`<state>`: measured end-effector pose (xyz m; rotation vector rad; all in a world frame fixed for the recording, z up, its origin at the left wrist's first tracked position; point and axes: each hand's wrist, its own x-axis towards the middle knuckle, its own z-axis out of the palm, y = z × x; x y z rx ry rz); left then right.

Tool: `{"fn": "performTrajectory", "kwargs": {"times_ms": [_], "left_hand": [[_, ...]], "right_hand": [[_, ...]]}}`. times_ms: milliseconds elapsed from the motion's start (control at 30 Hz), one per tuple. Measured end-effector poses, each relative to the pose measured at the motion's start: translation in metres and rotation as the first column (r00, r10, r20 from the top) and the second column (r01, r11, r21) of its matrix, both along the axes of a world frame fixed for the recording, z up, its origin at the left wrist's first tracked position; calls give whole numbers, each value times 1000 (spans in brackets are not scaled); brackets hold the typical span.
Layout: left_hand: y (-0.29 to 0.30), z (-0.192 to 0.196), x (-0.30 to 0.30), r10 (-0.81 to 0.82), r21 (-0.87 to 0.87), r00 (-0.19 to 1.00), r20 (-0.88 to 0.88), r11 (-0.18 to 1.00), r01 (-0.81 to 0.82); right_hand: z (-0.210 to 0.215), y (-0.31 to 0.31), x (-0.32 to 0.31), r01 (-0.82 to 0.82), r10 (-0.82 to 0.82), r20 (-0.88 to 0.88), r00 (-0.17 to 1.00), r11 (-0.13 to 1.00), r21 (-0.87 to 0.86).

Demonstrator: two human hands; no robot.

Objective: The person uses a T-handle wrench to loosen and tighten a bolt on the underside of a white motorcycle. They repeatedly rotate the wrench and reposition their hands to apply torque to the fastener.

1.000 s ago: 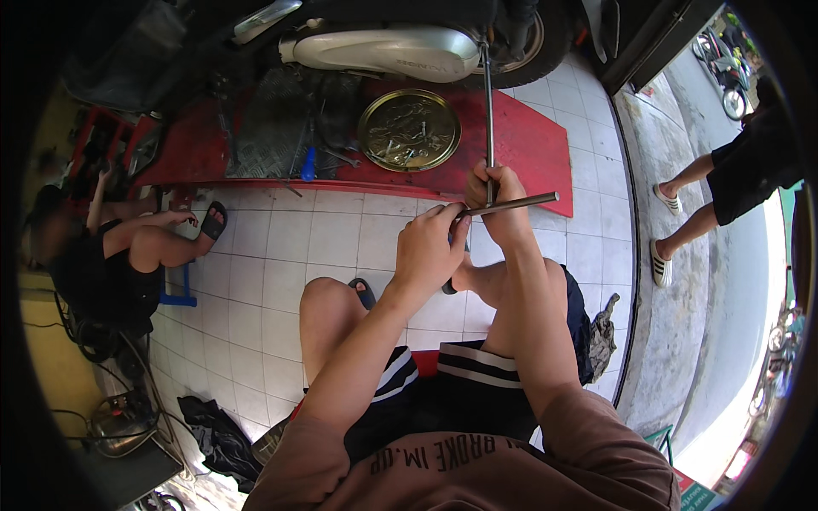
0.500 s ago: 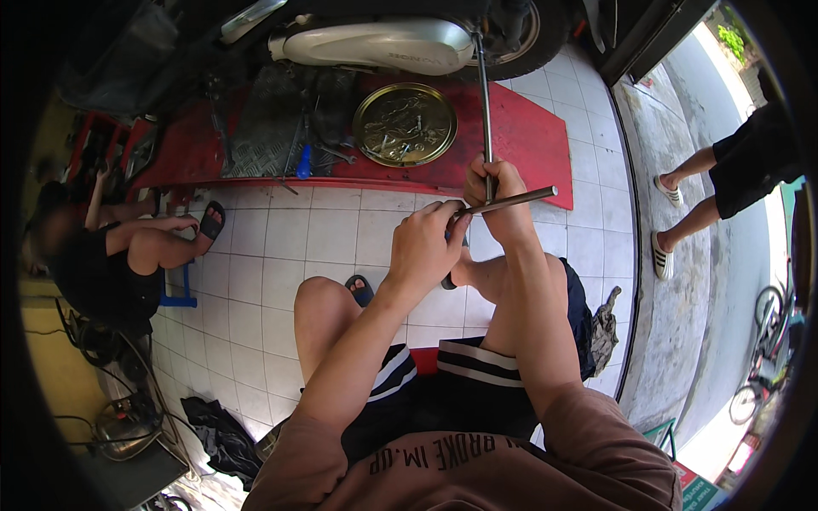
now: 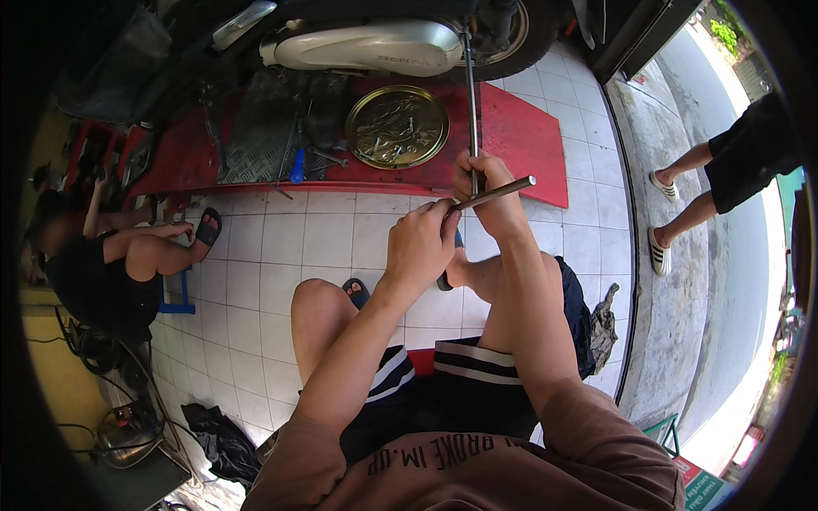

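Observation:
A long steel T-handle wrench (image 3: 473, 94) runs from the rear end of the scooter's silver side cover (image 3: 366, 49) toward me. My right hand (image 3: 496, 198) is closed around the shaft near its crossbar. The bar sticks out to the right past that hand. On the bar's left end, my left hand (image 3: 416, 247) is closed, with thumb and fingers gripping it. Where the wrench's far tip sits is too small and dark to make out. A round gold-coloured tray (image 3: 445, 128) with small bolts stands on the red lift platform (image 3: 524, 140), left of the shaft.
Left of the tray lie a blue-handled screwdriver (image 3: 296, 167) and a spanner (image 3: 331, 157). A wheel (image 3: 511, 51) stands behind the wrench. One person (image 3: 102, 264) sits at the left; another (image 3: 754, 145) stands outside at the right. Dark cloth (image 3: 223, 447) lies on the tiled floor.
The whole view has shifted slightly, so the scooter and tray appear a little further left. Both hands keep their grip on the wrench, and its crossbar looks slightly more tilted.

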<state>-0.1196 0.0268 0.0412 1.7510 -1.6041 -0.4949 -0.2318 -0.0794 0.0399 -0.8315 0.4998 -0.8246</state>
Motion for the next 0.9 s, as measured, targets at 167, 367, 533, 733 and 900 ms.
{"fn": "performTrajectory", "kwargs": {"times_ms": [167, 367, 533, 733, 900], "left_hand": [[-4, -14, -2, 9, 52, 997, -80, 999, -5], [-11, 8, -18, -185, -341, 969, -165, 933, 120], [7, 27, -14, 44, -236, 986, -163, 968, -82], [27, 8, -49, 125, -63, 910, -395, 985, -162], [26, 21, -35, -97, -180, 972, -216, 982, 58]], "right_hand": [[-4, -16, 1, -243, 240, -42, 970, 962, -120], [-21, -57, 1, -488, 518, 146, 843, 850, -200], [-12, -49, 10, -422, 441, 173, 881, 896, -136], [-25, -55, 17, -376, 403, 211, 890, 913, -155], [-15, -51, 17, -386, 418, 320, 850, 908, -161]]}}
